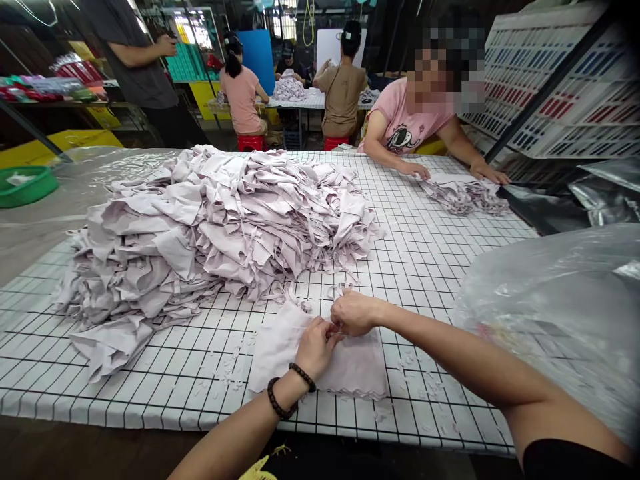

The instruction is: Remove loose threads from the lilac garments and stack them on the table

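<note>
A pale lilac garment [357, 367] with thin straps and a wavy lower edge lies flat on the gridded cloth in front of me, possibly in several layers. Over its upper part, my left hand [316, 345] has its fingers closed in a pinch on the fabric. Right beside it, my right hand [354, 312] is closed at the garment's top edge, near the straps; its fingertips are partly hidden. Just beyond rises a large heap of crumpled lilac garments [225, 220]. Small pale scraps [233, 370] are scattered on both sides of the garment.
The table's white cloth [415, 267] has a black grid. Across it, a co-worker [400, 120] touches a smaller garment pile [463, 193]. A clear plastic bag [560, 313] bulges at right, below white crates [555, 80]. A green basin [27, 185] sits far left.
</note>
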`<state>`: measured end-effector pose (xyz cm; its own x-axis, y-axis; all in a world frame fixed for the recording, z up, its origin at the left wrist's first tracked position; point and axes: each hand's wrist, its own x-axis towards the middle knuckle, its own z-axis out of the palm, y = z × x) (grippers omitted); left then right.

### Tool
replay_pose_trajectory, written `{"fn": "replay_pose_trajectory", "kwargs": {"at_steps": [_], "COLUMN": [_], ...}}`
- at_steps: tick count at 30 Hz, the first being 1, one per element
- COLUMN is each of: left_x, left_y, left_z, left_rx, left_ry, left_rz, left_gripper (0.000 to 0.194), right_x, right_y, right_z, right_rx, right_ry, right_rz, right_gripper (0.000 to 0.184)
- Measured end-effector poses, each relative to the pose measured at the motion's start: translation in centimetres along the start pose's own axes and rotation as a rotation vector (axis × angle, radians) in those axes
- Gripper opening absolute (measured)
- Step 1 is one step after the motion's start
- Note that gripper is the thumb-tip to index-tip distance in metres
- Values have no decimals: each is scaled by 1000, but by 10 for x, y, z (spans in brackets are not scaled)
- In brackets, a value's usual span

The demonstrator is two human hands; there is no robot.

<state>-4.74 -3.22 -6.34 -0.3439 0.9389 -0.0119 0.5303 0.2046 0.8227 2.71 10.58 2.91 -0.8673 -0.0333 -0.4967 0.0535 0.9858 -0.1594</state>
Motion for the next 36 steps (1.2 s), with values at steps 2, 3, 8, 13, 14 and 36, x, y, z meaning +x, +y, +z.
{"fn": "replay_pose_trajectory", "kwargs": {"at_steps": [2, 3, 8, 13, 14, 36], "left_x": [0, 0, 1, 2, 0, -49], "left_y": [-1, -1, -1, -1, 0, -30], "left_z": [0, 0, -1, 2, 2, -42], "left_rx": [-2, 1, 30, 65, 57, 127], "left_ry": [-2, -3, -11, -23, -21, 196], "left_rz": [1, 0, -24, -47, -41, 22], "left_gripper": [9, 10, 12, 12, 10, 19], "right_x": [2, 3, 8, 0, -3, 136], "right_y": [-1, -1, 1, 14, 18, -23], "right_z": [-1, -2, 7, 31, 34, -12], "right_rx": [-11, -16, 28, 270, 313, 403], "right_ry": [3, 6, 60, 168, 174, 409], "right_rz": [-14, -24, -23, 94, 112, 463], "right_gripper": [12, 12, 14, 20, 20, 30]}}
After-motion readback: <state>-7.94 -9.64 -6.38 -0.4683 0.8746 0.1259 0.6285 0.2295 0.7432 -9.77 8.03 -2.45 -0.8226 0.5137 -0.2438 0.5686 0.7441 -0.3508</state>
